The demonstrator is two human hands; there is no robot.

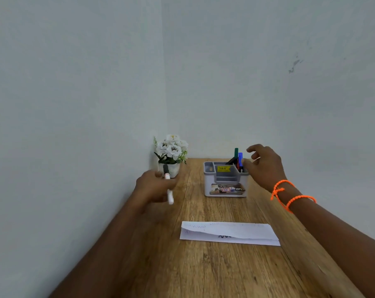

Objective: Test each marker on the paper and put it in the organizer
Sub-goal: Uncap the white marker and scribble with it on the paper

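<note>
Wood-grain tabletop [214, 272] runs away from the camera into a corner of pale, plain walls. Nearest on it lies a folded white paper [229, 233], set crosswise toward the right edge, with a dark scribble near its fold and fainter marks along its far strip. Beyond and to the left, the left hand [154, 188] is raised near the left edge, its fingers curled round a white marker [169, 190] that is blurred; whether the marker is capped cannot be determined. Farther back, right of centre, stands a grey organizer [225, 179] with a yellow sticker inside and a printed label on its front. Its rear right compartment holds upright markers [238, 160], green, blue, red and black. The right hand [264, 166] hovers at that compartment, fingers loosely spread and gripping nothing; two orange bracelets [289, 194] circle its wrist. At the far left corner sits a white pot of white flowers [171, 153].
</note>
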